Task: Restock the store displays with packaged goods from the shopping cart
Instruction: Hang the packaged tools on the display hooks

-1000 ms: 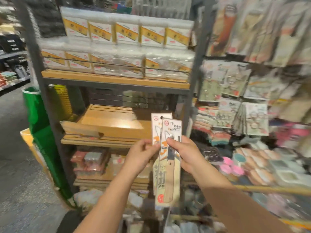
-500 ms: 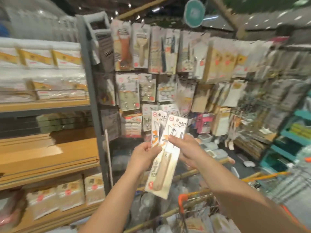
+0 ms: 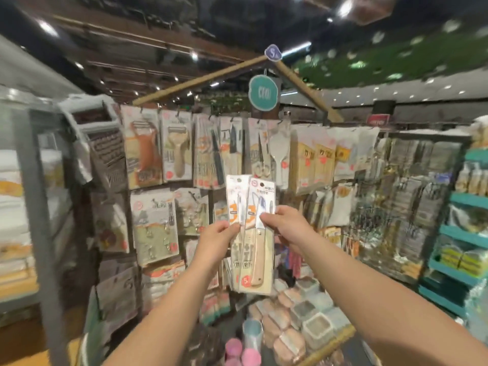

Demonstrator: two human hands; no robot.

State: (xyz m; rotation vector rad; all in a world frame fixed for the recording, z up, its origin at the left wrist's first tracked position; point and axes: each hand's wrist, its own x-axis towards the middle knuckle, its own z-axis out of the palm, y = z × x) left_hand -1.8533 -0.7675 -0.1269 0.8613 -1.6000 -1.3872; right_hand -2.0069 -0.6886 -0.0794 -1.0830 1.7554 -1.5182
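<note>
Your left hand (image 3: 219, 235) pinches the rear knife pack (image 3: 235, 202) | your right hand (image 3: 286, 225) pinches the front knife pack (image 3: 257, 249) | both upright before the hanging utensil display (image 3: 174, 154).

Two carded knife packages are standing upright side by side, overlapping. The front package (image 3: 257, 233) is showing a pale wooden-handled knife with a steel blade, blue "knife" lettering near its top edge and a red round price sticker near the bottom; the right hand (image 3: 286, 228) is pinching its right edge at blade height. The rear package (image 3: 235, 204), partly hidden behind the front one, is poking out to the left, the left hand (image 3: 215, 237) gripping its left edge
</note>
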